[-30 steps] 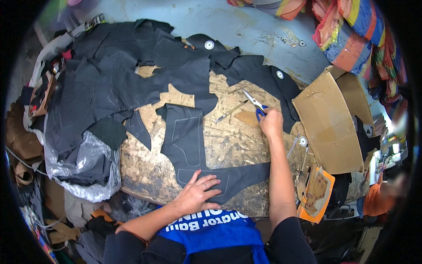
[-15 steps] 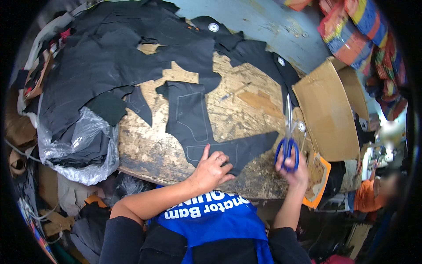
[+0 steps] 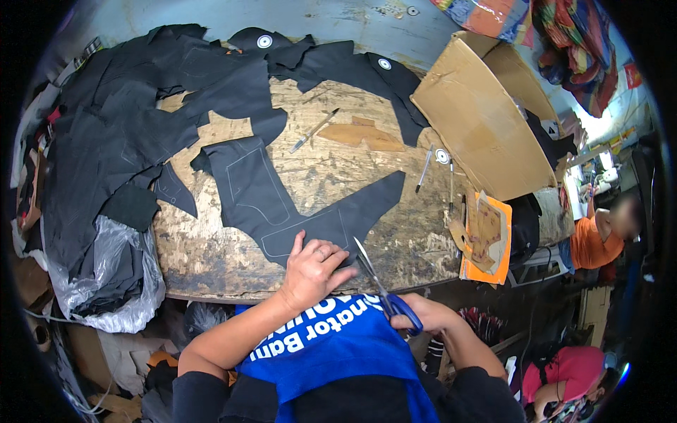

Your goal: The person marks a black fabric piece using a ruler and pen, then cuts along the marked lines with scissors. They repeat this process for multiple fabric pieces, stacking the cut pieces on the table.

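Nearest us, on the near side of the marked black piece (image 3: 317,224), we saw a blue apron (image 3: 317,356) with large white lettering, partly hidden by its folds and the arms. At the piece's near right edge, the right hand (image 3: 423,314) had its fingers grasping the blue handles of the scissors (image 3: 379,287), whose tips met that edge; we could not tell whether the blades were parted. The left hand (image 3: 312,266) lay on the near part of the piece, its fingers loosely spread and clenching nothing. The piece itself rested flat on the worn wooden table (image 3: 402,243) and bore no print that we could see, only two pale drawn outlines. Left of it, we noted a clear plastic bag (image 3: 149,278) with dark material inside; to its right sat an orange card (image 3: 505,243) under tan templates. Beyond it lay a pen (image 3: 314,132) and a brown template (image 3: 360,136), and beyond and to the right stood a cardboard box (image 3: 479,116), with a small white label (image 3: 551,128) near its far side, too small for us to read. Past the piece, dark material (image 3: 106,127) spread leftward, and white discs (image 3: 264,41) with dark rings showed farther off.
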`<state>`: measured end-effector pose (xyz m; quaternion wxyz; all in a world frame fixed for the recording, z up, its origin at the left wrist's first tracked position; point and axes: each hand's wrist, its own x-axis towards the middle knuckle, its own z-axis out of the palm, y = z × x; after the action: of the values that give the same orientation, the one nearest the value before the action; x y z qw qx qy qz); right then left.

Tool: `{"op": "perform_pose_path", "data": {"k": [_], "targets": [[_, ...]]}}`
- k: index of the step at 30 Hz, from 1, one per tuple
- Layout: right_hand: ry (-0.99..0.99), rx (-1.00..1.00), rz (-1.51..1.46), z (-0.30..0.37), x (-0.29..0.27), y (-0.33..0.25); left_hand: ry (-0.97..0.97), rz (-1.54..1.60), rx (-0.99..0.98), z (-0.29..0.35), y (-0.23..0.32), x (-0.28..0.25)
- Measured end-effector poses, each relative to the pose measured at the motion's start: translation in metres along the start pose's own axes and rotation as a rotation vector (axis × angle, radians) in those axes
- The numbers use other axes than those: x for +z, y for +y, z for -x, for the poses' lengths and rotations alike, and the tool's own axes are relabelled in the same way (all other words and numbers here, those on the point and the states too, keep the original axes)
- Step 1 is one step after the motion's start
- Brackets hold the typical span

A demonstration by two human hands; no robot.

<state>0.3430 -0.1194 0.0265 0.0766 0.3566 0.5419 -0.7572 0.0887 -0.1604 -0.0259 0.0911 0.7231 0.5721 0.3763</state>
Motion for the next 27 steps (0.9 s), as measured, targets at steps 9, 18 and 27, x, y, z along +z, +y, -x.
{"op": "perform_pose_path", "data": {"k": [9, 18, 27], "targets": [[0.14, 0.15, 0.166, -0.029, 0.014, -0.023, 0.015, -0.047, 0.002, -0.003, 0.002, 0.006], [0.394, 0.121, 0.163, -0.034, 0.036, -0.023, 0.103, 0.028, 0.038, -0.009, 0.001, 0.011], [0.454, 0.05, 0.093, -0.046, 0.033, -0.025, 0.064, 0.148, 0.044, 0.0, 0.019, 0.007]]}}
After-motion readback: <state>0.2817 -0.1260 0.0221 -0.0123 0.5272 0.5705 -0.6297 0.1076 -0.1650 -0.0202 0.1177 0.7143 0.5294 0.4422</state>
